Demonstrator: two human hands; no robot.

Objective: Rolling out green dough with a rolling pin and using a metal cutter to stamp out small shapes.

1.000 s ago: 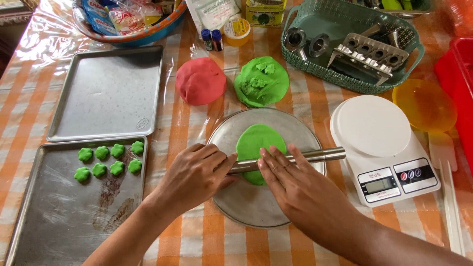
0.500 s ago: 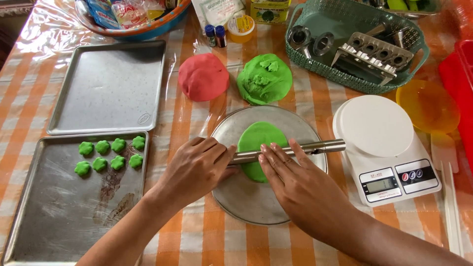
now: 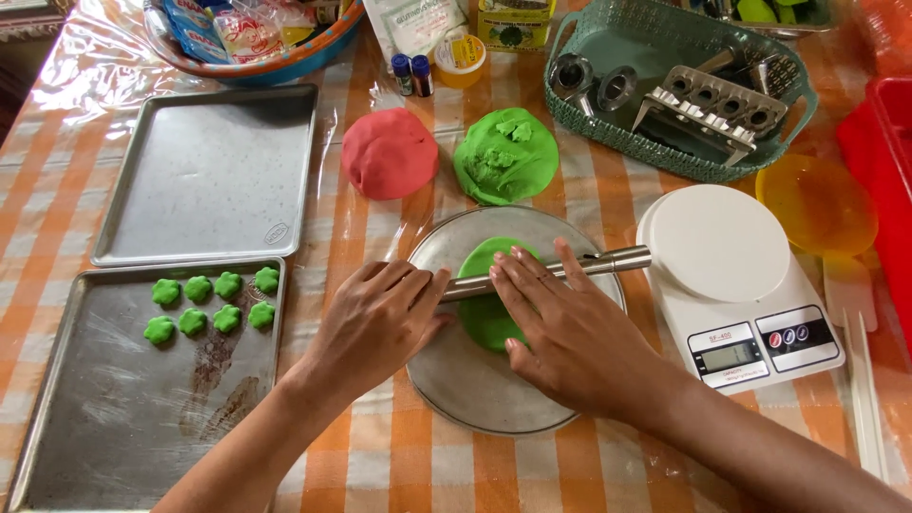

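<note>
Hands of the person lie flat over a thin metal rolling pin point(image 3: 570, 269), which rests across a flat piece of green dough point(image 3: 486, 294) on a round metal plate point(image 3: 475, 389). The left hand point(image 3: 375, 318) presses on the left end of the pin with the fingers stretched and the palm down; it does not grasp, it only lies on top. The right hand point(image 3: 565, 328) is also spread open, its fingers on the middle of the pin and partly over the dough. The right end of the pin sticks out past the rim of the plate, toward a white kitchen scale point(image 3: 731, 275) that stands just beside the plate.

Behind the plate are two lumps on the orange checked tablecloth point(image 3: 399, 465): a red ball of dough point(image 3: 389, 152) and, just beside it, a rough green lump of dough point(image 3: 505, 155). On the left lie two metal baking trays. The far tray point(image 3: 209, 176) has nothing on it; the near tray point(image 3: 123, 399) carries eight small green dough shapes point(image 3: 214, 304) in two rows near its far edge.

A green plastic basket point(image 3: 679, 85) with metal moulds is at the far right, and an orange plastic bowl point(image 3: 817, 204) is behind the scale. Two small dark bottles point(image 3: 412, 74) stand at the far edge, near a small yellow tub point(image 3: 460, 59).
</note>
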